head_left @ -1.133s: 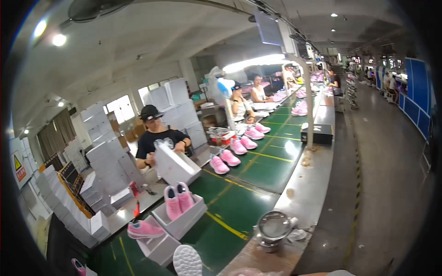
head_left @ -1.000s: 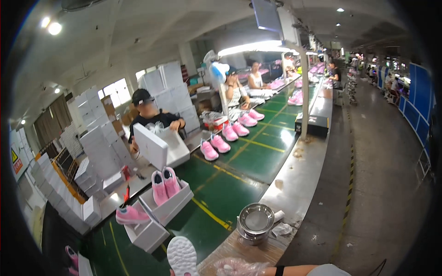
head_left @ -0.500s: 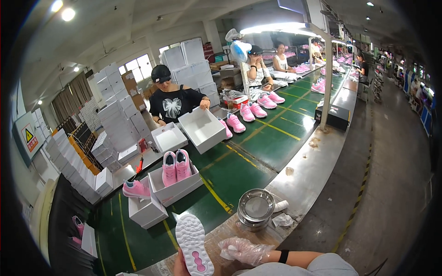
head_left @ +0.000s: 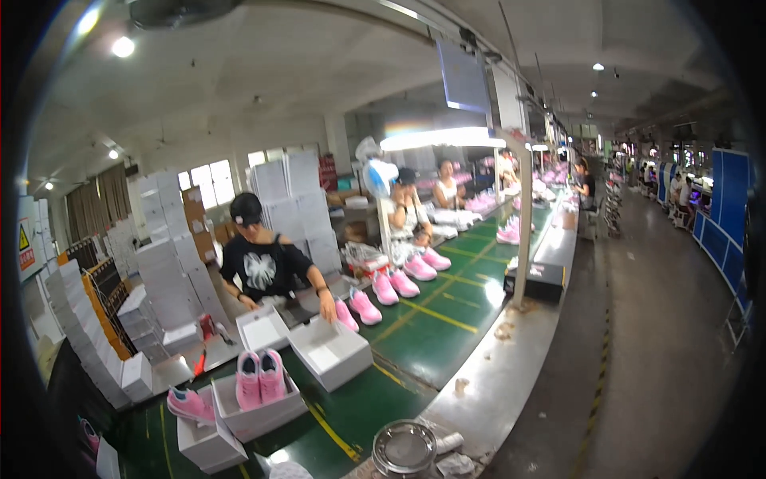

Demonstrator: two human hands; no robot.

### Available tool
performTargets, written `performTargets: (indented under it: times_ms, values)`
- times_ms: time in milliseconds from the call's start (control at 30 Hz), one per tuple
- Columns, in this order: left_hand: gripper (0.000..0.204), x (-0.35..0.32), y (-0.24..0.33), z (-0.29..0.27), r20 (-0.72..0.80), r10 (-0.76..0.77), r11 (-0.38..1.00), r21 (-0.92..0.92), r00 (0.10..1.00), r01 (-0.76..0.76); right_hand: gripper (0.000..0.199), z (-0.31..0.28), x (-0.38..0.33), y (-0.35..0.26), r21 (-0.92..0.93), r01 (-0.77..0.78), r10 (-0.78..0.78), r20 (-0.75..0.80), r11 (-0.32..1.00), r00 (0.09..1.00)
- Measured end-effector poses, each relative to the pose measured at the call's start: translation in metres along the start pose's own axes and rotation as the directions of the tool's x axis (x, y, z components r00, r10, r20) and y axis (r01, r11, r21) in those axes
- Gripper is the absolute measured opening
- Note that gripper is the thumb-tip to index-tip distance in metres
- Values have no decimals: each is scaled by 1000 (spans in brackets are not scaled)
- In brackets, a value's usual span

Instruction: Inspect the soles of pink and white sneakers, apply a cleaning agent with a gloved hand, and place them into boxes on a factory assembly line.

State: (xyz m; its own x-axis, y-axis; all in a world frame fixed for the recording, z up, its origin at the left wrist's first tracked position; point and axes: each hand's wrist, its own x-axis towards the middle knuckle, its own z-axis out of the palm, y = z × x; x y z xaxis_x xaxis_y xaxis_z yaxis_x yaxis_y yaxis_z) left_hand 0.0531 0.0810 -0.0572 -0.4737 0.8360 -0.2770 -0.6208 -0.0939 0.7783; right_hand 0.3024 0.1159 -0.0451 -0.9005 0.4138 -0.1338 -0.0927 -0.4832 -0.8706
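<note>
While sweeping from the left edge: stacks of white boxes (head_left: 88, 335) piled high at far left, beside the green belt (head_left: 431, 335). Lower left, a single pink shoe (head_left: 190, 405) lying on a closed white carton (head_left: 209, 445). Just right of it, a pair of pink shoes (head_left: 259, 375) standing toes-down in an open shoebox (head_left: 263, 417). Above that, left of centre, a co-worker in a black shirt (head_left: 267, 267) leaning over the belt, one hand (head_left: 327, 307) touching the far rim of an empty open box (head_left: 331, 351).

Down at the bottom edge, just left of centre, only the tip of a white sole (head_left: 289, 471) poking into frame. Neither left hand nor right hand anywhere in the picture, so impossible to tell whether open, closed or gripping. Just right of the sole, on the steel ledge at bottom centre, a round metal tin (head_left: 404, 449), lid on, with crumpled scraps (head_left: 456, 463) beside it.

Mid-frame, more pink shoes (head_left: 403, 283) in pairs along the belt, more seated workers (head_left: 411, 211) behind them. Right of centre, a pale post (head_left: 523, 231) rising from the ledge to a bright lamp bar, a black device (head_left: 536, 279) at its foot. Further right, a grey aisle floor (head_left: 654, 343). Far right, blue panels (head_left: 722, 207) along the wall.
</note>
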Motion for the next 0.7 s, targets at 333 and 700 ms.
performTargets:
  times_ms: [333, 700]
  values:
    - [37, -26, -8, -9, -41, -53, 998, -32, 998, 51, 32, -2, 3, -6, -190, 2, -9, -35, 982, 999]
    - [38, -111, 38, -40, -76, -83, 995, -60, 994, 79, 23, 34, 26, 4, -312, 46, -95, -145, 949, 985]
